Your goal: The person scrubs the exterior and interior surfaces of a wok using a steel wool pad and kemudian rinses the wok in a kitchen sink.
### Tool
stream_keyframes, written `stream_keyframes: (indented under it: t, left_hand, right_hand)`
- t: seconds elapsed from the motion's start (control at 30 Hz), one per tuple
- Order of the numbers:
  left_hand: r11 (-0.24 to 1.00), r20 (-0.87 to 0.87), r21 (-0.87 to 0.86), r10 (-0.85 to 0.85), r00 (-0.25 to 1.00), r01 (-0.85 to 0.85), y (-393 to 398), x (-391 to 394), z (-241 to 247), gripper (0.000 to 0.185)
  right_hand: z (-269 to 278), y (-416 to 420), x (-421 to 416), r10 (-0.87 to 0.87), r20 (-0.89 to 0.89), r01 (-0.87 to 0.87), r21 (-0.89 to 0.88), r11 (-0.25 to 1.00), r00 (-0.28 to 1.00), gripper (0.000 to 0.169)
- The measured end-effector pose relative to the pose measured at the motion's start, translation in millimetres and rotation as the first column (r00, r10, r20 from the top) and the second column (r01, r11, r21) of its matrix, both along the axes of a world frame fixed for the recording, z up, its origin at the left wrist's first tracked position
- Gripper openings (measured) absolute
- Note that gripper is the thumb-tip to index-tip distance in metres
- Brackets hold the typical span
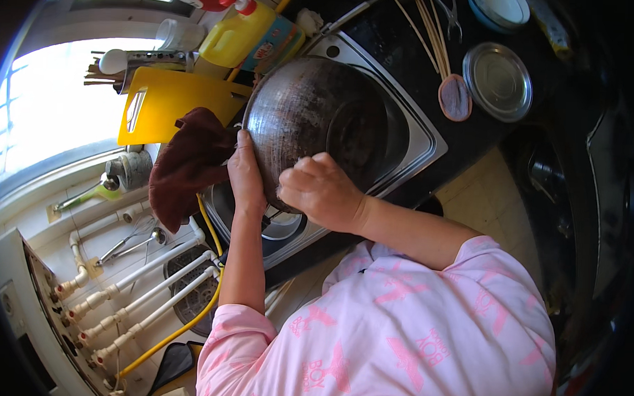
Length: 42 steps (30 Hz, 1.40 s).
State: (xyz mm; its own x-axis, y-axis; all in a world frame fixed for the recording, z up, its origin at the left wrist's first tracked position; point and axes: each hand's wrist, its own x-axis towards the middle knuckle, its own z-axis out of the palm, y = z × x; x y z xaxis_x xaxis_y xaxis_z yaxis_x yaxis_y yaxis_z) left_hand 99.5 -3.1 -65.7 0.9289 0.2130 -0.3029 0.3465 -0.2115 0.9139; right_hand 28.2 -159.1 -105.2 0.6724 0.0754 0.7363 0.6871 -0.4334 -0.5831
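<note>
A large, dark-stained metal pot (294, 108) is tilted over a stainless-steel double sink (426, 144), its rounded outside and base facing up. My left hand (247, 172) grips its rim at the near left, thumb on the outer wall. Curled into a fist, my right hand (322, 193) presses against the pot's lower side; whatever may be within its fingers is hidden. A dark maroon cloth (192, 167) hangs just left of my left hand. Part of the other sink basin (282, 228) shows below the pot.
A yellow cutting board (168, 106), a utensil holder (154, 66) and a yellow jug (249, 38) line the window side. Right of the sink lie bamboo sticks (432, 34), an oval pad (455, 98) and a round metal lid (498, 81). White pipes (152, 276) run along the wall.
</note>
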Motion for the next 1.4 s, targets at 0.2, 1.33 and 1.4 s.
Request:
stream_keyframes:
  t: [0.2, 1.33, 1.4]
  left_hand:
    - [0.999, -0.034, -0.039, 0.008, 0.999, -0.009, -10, -3, 10, 0.050]
    - [0.999, -0.006, -0.004, -0.053, 0.999, 0.053, -6, -8, 5, 0.059]
    - [0.996, -0.004, 0.048, -0.071, 0.997, 0.071, -5, -10, 4, 0.060]
  right_hand:
    - [20, -20, 111, -0.312, -0.112, 0.312, -0.015, 0.950, 0.943, 0.010]
    - [-48, -12, -26, -0.158, -0.085, 0.172, 0.184, 0.968, 0.984, 0.011]
    - [-73, -46, 36, -0.325, -0.194, 0.369, 0.275, 0.888, 0.926, 0.011]
